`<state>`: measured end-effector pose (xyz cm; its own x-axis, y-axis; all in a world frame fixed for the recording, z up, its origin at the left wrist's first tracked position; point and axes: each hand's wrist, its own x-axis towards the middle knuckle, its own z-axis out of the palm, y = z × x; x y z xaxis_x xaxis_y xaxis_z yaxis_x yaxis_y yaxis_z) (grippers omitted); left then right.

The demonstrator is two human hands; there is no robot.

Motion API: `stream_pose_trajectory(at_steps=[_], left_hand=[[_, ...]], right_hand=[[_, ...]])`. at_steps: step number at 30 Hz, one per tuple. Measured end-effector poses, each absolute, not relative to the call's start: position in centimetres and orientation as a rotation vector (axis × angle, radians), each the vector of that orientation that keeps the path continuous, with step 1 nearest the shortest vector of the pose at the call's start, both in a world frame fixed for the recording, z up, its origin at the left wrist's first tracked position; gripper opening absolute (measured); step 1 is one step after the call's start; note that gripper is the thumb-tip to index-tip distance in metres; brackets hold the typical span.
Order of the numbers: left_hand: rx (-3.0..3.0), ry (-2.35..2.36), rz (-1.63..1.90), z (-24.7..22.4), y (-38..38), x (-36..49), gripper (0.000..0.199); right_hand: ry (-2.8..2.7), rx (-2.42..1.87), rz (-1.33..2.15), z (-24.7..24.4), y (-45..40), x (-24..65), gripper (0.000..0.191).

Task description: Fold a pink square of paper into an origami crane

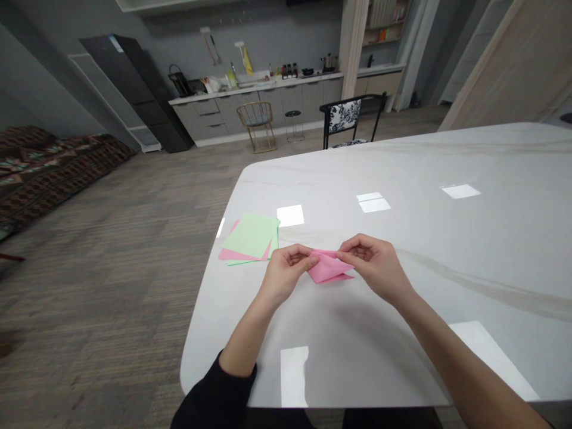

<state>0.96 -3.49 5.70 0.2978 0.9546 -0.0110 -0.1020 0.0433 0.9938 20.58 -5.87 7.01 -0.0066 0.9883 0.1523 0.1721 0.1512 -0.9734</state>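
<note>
A folded piece of pink paper point(328, 270) is held between both hands over the white table point(429, 238). My left hand point(289, 269) pinches its left upper part, thumb on top and fingers curled behind. At the paper's upper right edge, my right hand point(370, 260) grips it between thumb and fingers. The paper has several layers, with a loose pointed flap at its lower right. Left of my left hand lies a loose stack of green and pink sheets point(252, 234), a light green one on top.
The table's rounded left edge runs beside the stack. Beyond the far edge stand a black chair with a patterned back point(344, 116), a gold wire chair point(255, 116) and a kitchen counter point(268, 85). A dark fridge point(138, 89) is at the back left.
</note>
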Motion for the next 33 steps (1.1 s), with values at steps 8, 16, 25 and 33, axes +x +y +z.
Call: stream_pose_trajectory(at_steps=[8,16,25,33], left_hand=[[1.258,1.003,1.070,5.9,-3.8,1.4,0.019],[1.252,0.964,1.112,5.2,-3.9,1.8,0.024],[1.303,1.041,1.214,5.4,-3.9,1.6,0.028],[1.262,1.081,1.502,5.6,-4.0,1.9,0.024]], right_hand=[[-1.434,-1.256,1.054,7.0,-5.9,20.5,0.022],[-1.305,-1.205,1.073,6.3,-5.8,20.4,0.019],[-1.211,-1.263,0.968,6.4,-5.4,20.8,0.027],[-1.161,-1.113,1.096,6.0,-5.8,19.6,0.028]])
